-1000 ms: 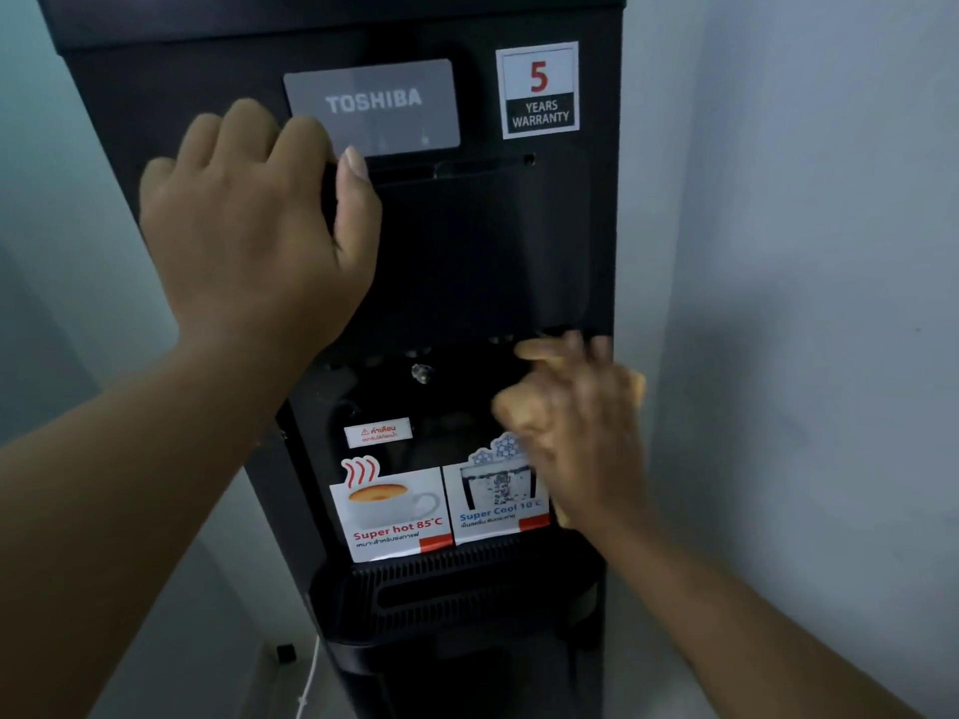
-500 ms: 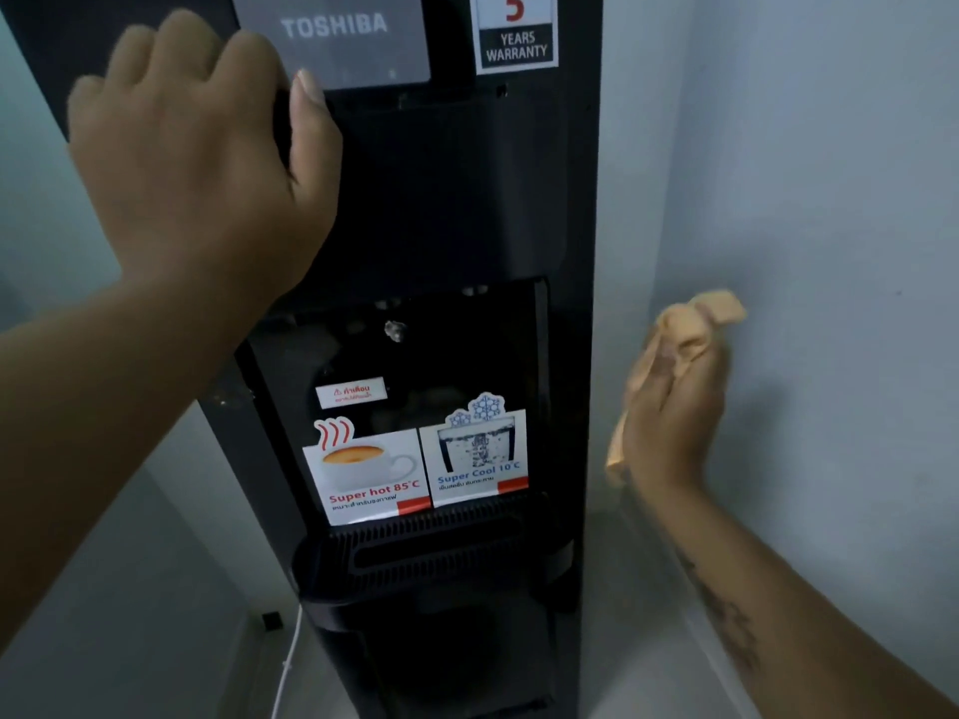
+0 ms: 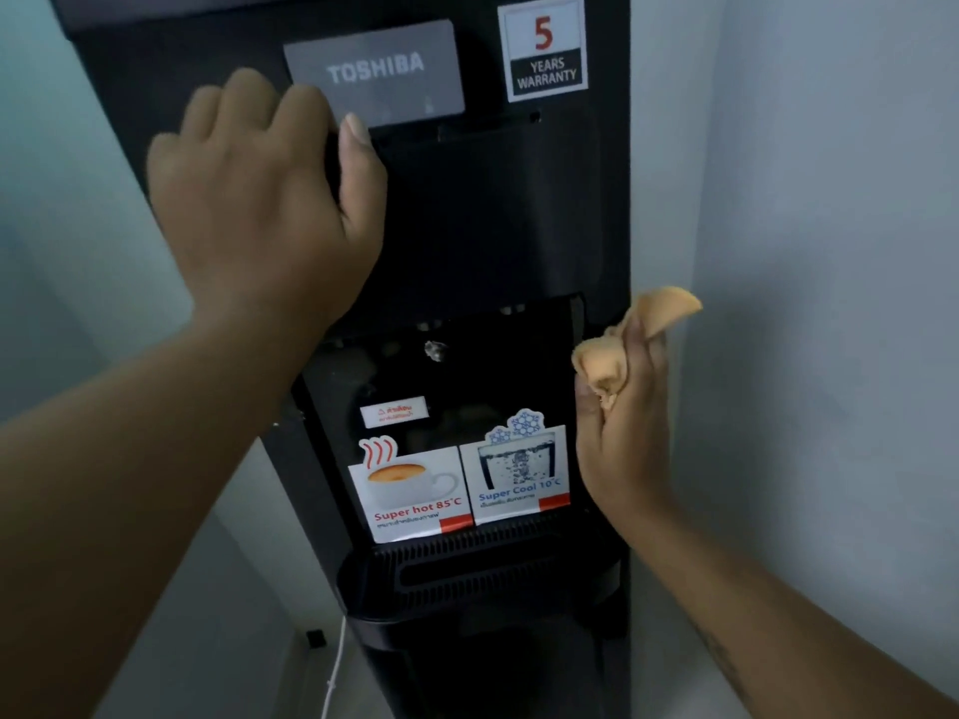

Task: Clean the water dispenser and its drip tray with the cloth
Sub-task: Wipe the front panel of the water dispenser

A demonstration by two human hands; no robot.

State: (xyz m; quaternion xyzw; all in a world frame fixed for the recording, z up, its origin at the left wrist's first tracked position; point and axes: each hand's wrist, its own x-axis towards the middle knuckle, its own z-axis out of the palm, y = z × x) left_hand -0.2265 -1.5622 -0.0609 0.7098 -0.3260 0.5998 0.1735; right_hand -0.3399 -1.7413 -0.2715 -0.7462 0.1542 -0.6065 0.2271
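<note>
Left hand (image 3: 259,199) clamped on water dispenser (image 3: 493,225) front, upper left of frame. Right hand (image 3: 620,438) clenches bunched cloth (image 3: 638,339) beside its right edge. Drip tray (image 3: 477,578) at lower centre looks untouched; wiping unfinished.

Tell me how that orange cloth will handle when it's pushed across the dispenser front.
The cloth is probably floppy: it sits bunched in the right hand, one flap sticking up. Likely light, since the fingers pinch it easily. It should mould to the drip tray grille.
</note>
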